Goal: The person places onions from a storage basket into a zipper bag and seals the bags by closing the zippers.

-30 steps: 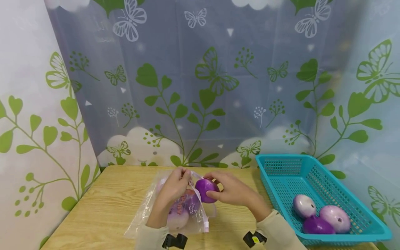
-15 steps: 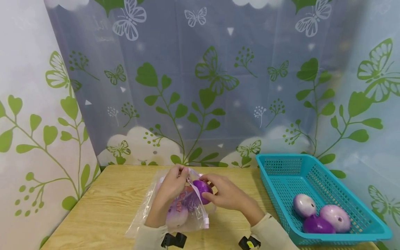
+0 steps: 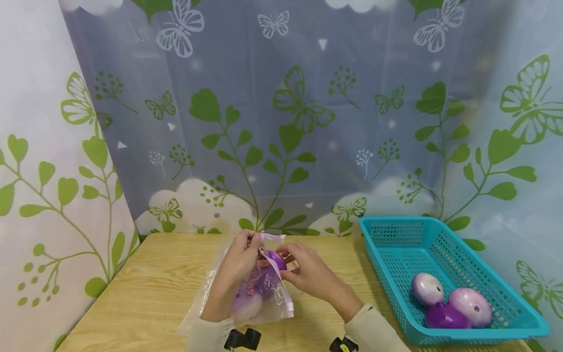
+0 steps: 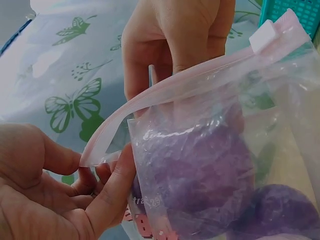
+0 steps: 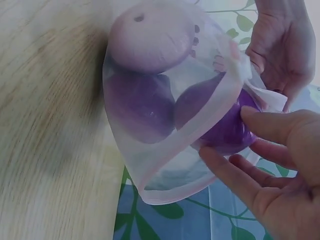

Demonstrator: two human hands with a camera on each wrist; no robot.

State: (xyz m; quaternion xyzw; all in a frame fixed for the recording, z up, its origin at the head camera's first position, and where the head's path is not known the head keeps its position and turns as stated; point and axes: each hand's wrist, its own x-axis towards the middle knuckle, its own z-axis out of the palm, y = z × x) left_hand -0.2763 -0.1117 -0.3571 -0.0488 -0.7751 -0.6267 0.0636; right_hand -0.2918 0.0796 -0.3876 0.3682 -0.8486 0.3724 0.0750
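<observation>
My left hand (image 3: 237, 259) pinches the mouth edge of a clear slider zip bag (image 3: 277, 310), holding it open. In my right hand (image 3: 310, 269), the fingers grip a glossy purple onion (image 5: 235, 130), partly through the bag's mouth. The right wrist view shows two more onions in the bag, a pale one (image 5: 152, 37) and a purple one (image 5: 140, 107). A white slider (image 4: 263, 37) sits at one end of the bag's pink zip strip. Red print on the bag is partly hidden behind my left hand.
At the right of the wooden table (image 3: 154, 274) stands a turquoise plastic basket (image 3: 391, 281). Inside it lie a white-purple onion (image 3: 426, 288), a pale purple onion (image 3: 471, 307) and a dark purple onion (image 3: 447, 317). A printed cloth backdrop (image 3: 246, 58) rises behind the table.
My right hand has moved left with the purple onion, which has gone from beside the bag's mouth to partly inside it. My left hand keeps its pinch on the bag edge.
</observation>
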